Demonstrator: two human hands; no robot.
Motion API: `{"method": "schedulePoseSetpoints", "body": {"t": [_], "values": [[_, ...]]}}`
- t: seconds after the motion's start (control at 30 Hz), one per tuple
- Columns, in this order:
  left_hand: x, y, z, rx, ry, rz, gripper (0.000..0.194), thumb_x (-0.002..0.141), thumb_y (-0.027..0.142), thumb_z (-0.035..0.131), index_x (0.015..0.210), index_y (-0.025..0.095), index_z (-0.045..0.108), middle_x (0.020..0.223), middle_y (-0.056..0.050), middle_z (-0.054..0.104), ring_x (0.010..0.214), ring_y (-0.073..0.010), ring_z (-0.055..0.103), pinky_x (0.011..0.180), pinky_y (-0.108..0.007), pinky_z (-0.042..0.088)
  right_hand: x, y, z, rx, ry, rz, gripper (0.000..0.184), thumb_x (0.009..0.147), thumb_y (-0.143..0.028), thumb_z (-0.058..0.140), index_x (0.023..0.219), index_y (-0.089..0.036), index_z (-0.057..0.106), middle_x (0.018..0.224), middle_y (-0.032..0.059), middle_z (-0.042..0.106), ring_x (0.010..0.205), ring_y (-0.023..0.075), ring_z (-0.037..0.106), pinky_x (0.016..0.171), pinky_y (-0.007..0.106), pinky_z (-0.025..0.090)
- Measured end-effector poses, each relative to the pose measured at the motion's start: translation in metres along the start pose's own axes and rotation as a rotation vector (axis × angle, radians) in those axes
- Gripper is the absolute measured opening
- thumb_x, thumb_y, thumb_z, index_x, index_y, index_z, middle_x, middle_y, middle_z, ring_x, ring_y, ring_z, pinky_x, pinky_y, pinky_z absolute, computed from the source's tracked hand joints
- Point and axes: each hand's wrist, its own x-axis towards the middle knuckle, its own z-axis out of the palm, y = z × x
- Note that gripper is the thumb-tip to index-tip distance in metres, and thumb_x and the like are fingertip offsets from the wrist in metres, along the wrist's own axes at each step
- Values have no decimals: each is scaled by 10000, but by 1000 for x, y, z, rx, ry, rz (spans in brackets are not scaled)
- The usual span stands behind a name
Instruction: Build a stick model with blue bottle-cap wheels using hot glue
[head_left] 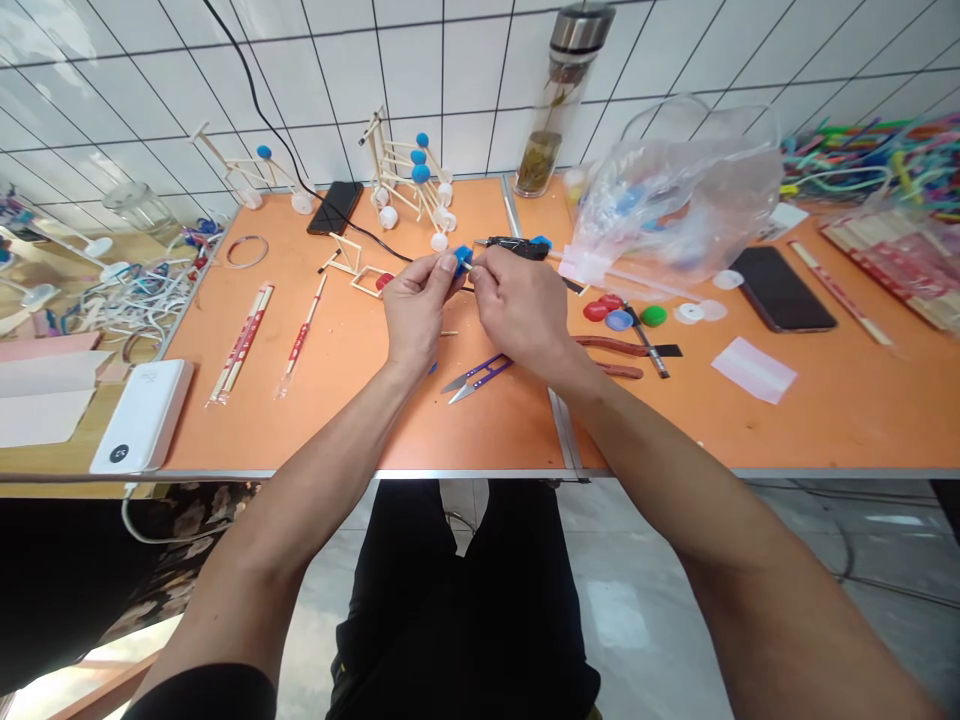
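Two hands sit above the orange surface (337,425): left hand (416,310) and right hand (517,315) both pinch a small blue cap (463,259) between their fingertips. Black glue gun (514,248) shows just beyond the right hand. Purple-handled snips (476,378) lie below the hands, red-handled pliers (611,346) nearby, stick-and-cap models (405,180) further back.

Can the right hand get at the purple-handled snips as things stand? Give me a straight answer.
Probably yes, once it lets go. The right hand and left hand are pinching a small blue piece, but the purple-handled snips lie on the orange table just below, with nothing seen in between.
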Motion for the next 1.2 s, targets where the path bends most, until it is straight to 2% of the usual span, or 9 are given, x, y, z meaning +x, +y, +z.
{"method": "schedulePoseSetpoints", "body": {"t": [0.1, 0.17, 0.3, 0.4, 0.6, 0.83, 0.93, 1.03, 1.2], "values": [[-1, -1, -1, 58, -24, 48, 332, 896, 558, 969, 985, 244, 909, 981, -25, 878, 1057, -209, 844, 1064, -396, 702, 8, 10, 3, 383, -60, 48, 289, 1129, -317, 539, 897, -220, 683, 799, 43, 655, 755, 217, 600, 719, 343, 408], [-2, -2, 0, 75, -28, 61, 339, 901, 570, 960, 984, 245, 909, 968, -23, 875, 1014, -193, 836, 1043, -381, 703, 8, 13, 4, 442, -78, 47, 294, 1127, -323, 530, 898, -216, 680, 795, 40, 645, 733, 206, 581, 710, 338, 402], [-2, -3, -1, 80, -2, 30, 307, 911, 532, 962, 958, 235, 900, 967, -26, 870, 995, -183, 827, 1028, -368, 703, -2, 9, 5, -46, -19, -72, 263, 1132, -299, 484, 1053, -202, 715, 971, 114, 754, 890, 276, 674, 777, 373, 400], [-2, -3, -1, 86, 22, -1, 288, 925, 512, 954, 958, 232, 893, 967, -24, 869, 1010, -185, 829, 1033, -368, 704, -7, 5, 3, -316, -60, -114, 324, 1163, -295, 402, 1168, -192, 708, 1064, 152, 786, 967, 316, 705, 773, 382, 381], [-3, 3, 3, 76, -8, -11, 196, 965, 437, 930, 1015, 250, 899, 1043, -40, 886, 1085, -198, 834, 1092, -383, 689, -6, 3, 0, -379, -69, -84, 354, 1215, -348, 337, 1252, -191, 652, 1128, 145, 801, 939, 294, 715, 736, 356, 347], [-4, 6, 5, -6, 22, -87, 129, 986, 361, 915, 1020, 237, 901, 1090, -55, 884, 1148, -224, 843, 1170, -459, 666, -7, 8, 7, -443, 22, -193, 377, 1174, -235, 318, 1145, -188, 691, 1017, 143, 801, 960, 286, 732, 719, 359, 330], [-4, 4, 4, 4, 22, -81, 142, 987, 382, 910, 1016, 243, 907, 1092, -48, 888, 1151, -225, 842, 1150, -457, 681, -7, 9, 7, -372, 31, -198, 332, 1145, -235, 370, 1094, -192, 695, 999, 157, 794, 955, 302, 729, 741, 377, 366], [-2, 0, 3, 29, 16, -65, 153, 978, 400, 916, 1007, 250, 916, 1111, -56, 892, 1134, -232, 849, 1131, -467, 687, -4, 10, 8, -196, 31, -121, 280, 1148, -321, 436, 1051, -222, 679, 957, 135, 769, 921, 308, 700, 753, 382, 394], [-1, -4, 2, 35, -5, -38, 210, 934, 442, 953, 997, 243, 923, 1087, -63, 895, 1081, -231, 856, 1124, -469, 680, 3, 18, 8, 487, -92, 18, 388, 1145, -544, 511, 889, -270, 612, 694, 3, 525, 663, 212, 491, 652, 334, 376]]}}
